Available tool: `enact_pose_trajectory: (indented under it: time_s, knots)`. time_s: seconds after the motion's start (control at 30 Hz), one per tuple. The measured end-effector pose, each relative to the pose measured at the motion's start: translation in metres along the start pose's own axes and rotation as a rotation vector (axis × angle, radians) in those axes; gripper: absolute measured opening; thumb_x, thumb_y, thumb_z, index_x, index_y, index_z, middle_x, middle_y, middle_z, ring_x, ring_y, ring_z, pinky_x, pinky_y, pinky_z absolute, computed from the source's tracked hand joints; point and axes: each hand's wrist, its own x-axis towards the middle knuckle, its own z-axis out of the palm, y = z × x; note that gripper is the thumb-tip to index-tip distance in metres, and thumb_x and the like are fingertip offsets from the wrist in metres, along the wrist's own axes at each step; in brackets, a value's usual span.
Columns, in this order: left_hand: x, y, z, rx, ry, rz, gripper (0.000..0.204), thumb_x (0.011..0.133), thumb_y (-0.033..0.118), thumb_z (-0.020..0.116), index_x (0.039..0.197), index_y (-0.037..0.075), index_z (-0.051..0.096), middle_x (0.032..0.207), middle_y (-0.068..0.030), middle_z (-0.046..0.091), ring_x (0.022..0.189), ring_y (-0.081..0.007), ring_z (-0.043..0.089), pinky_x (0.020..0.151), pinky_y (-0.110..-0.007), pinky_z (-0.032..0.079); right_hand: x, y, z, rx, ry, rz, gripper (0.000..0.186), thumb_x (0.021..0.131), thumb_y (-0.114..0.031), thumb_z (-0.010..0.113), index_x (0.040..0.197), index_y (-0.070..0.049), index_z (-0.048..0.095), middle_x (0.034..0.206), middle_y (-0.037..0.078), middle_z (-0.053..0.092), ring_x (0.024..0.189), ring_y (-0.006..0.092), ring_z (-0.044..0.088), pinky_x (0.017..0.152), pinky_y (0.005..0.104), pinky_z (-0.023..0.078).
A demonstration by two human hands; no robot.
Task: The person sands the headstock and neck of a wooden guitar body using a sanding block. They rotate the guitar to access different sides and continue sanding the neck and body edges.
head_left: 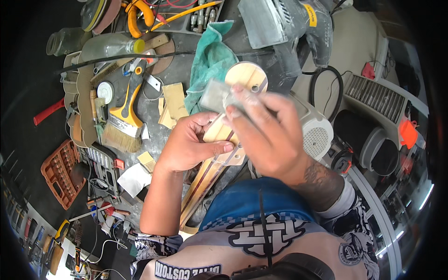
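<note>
My left hand grips a pale wooden piece with dark stripes, thumb across its face. The piece has a rounded, holed end and a long striped shaft running down toward my body. My right hand is closed on a blurred greyish block, held over the wood just below the round end. A teal cloth lies beyond the wood.
The grey workbench holds a wide paintbrush, paper scraps, bottles and a grey power tool. An orange socket case sits at left; a perforated beige device and black cables are at right.
</note>
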Motion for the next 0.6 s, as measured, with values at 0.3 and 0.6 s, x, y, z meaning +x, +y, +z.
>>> enact_pose_trajectory:
  time_s: [0.3,0.6]
  knots:
    - [-0.003,-0.003,0.001,-0.043,0.007,-0.029,0.044,0.081,-0.006,0.084,0.122,-0.006,0.067,0.107,-0.0074,0.075,0.095,-0.0101,0.070,0.085,-0.026,0.056,-0.001,-0.001,0.003,-0.027,0.018,0.008,0.031,0.072,-0.002,0.083,0.100,0.005,0.073,0.118,0.021,0.072,0.095,0.0305,0.063,0.081,0.0378,0.053]
    - [-0.005,-0.002,0.002,-0.020,0.039,-0.026,0.044,0.081,-0.004,0.084,0.122,-0.005,0.067,0.109,-0.0072,0.075,0.095,-0.0103,0.070,0.085,-0.027,0.056,0.016,0.007,-0.002,-0.089,0.042,0.093,0.035,0.071,-0.002,0.086,0.104,0.001,0.075,0.120,0.020,0.073,0.094,0.0291,0.063,0.082,0.0350,0.053]
